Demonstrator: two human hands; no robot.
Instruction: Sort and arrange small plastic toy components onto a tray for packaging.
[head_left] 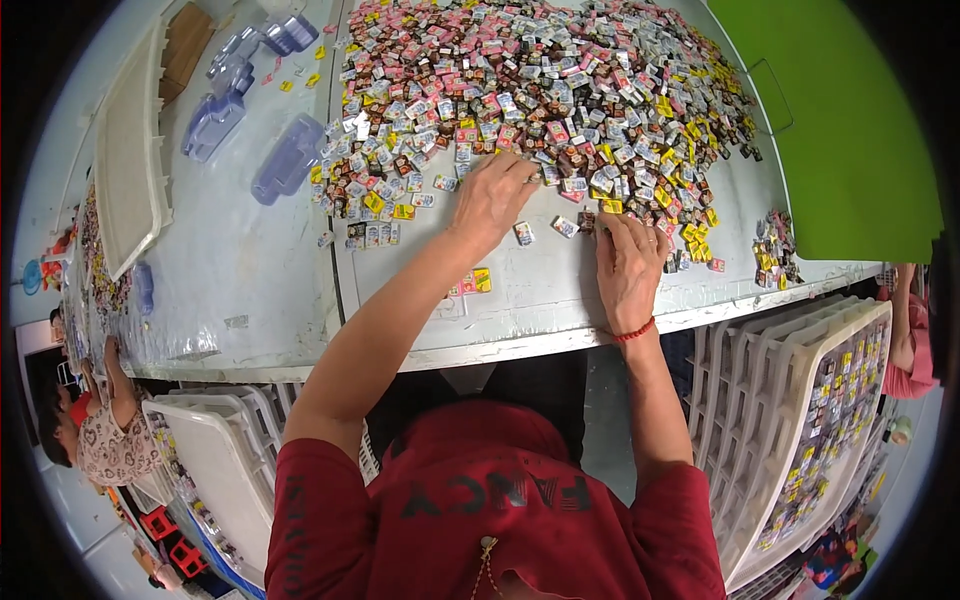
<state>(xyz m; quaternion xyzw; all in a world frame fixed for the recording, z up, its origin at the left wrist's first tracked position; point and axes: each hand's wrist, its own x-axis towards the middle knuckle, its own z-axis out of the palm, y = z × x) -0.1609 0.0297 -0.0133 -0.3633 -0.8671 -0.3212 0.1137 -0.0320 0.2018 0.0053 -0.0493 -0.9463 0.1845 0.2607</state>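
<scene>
A broad heap of small packet-shaped pieces (480, 75), in pink, white, yellow and dark brown, covers the far part of the white table (540, 320). At its near edge my left hand (490, 200) reaches in with the fingers bent together and the tips down among the pieces. My right hand (630, 260), with a red bead bracelet, is to its right, fingers curled down onto pieces beside a yellow one (611, 206). What either hand pinches is hidden. Two white pieces (525, 233) lie loose between the hands. Nearer my left forearm, pink and yellow pieces (480, 280) sit together.
Clear bluish plastic trays (288, 160) lie at the left, near a white crate (140, 150). A green panel (850, 130) borders the table at the right. Stacked white trays (790, 430) stand below the near edge on the right, more (215, 460) on the left. Another person (110, 430) works at far left.
</scene>
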